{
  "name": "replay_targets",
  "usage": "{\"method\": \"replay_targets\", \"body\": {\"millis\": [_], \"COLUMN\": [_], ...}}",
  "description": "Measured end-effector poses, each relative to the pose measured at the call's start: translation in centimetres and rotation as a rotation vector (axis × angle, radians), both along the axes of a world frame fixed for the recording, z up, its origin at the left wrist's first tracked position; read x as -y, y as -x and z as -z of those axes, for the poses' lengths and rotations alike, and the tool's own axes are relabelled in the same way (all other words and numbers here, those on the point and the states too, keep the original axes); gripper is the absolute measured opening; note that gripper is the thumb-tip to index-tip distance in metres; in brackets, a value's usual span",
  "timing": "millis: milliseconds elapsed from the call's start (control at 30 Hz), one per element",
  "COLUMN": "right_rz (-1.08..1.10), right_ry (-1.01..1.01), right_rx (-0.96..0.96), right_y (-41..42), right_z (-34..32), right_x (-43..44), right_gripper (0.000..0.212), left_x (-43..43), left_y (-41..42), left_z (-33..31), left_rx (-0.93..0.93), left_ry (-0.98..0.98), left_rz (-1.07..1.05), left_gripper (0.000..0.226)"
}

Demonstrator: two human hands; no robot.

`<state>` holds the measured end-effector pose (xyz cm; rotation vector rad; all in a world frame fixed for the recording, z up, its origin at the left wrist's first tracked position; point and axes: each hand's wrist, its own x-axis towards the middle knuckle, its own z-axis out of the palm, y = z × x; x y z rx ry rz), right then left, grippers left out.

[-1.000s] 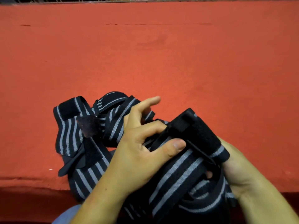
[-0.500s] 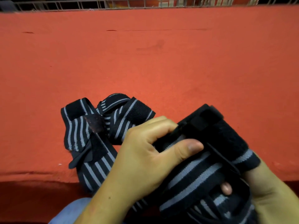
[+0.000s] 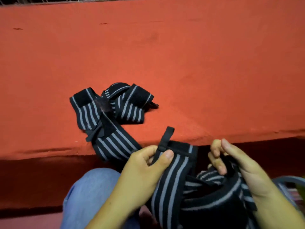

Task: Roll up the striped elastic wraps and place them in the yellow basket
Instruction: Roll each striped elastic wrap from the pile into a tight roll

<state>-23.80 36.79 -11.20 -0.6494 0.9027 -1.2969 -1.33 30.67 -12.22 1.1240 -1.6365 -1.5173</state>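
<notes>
A black elastic wrap with grey stripes (image 3: 171, 182) lies across my lap. My left hand (image 3: 145, 169) pinches its end between thumb and fingers, just below the thin black thumb loop (image 3: 165, 137) that sticks up. My right hand (image 3: 237, 172) has its fingers curled into the bunched rest of the same wrap. A second striped wrap (image 3: 112, 113) lies loosely heaped on the red surface (image 3: 165, 55), one end trailing over the near edge toward my left hand. The yellow basket is not in view.
The red cloth-covered surface fills the upper view and drops off at its near edge (image 3: 231, 138) into a dark red front. My knee in blue jeans (image 3: 89, 195) is below. A wire rail (image 3: 49, 0) runs along the far edge.
Both hands have pulled back off the red surface to my lap with the wrap. The heaped second wrap is now uncovered, and the thumb loop of the held wrap stands free.
</notes>
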Motion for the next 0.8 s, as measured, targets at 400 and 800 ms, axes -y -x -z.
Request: {"method": "replay_targets", "body": {"millis": [400, 800], "right_rz": [0.126, -0.024], "right_ry": [-0.154, 0.119], "right_rx": [-0.042, 0.284], "right_y": [-2.4, -0.8], "right_z": [0.7, 0.8], "right_x": [-0.1, -0.1], "right_gripper": [0.022, 0.045], "left_x": [-0.7, -0.4], "left_y": [1.0, 0.5], "left_z": [3.7, 3.7], "left_rx": [0.255, 0.463], "left_ry": [-0.15, -0.067], "left_rz": [0.082, -0.075], "left_gripper": [0.027, 0.039]}}
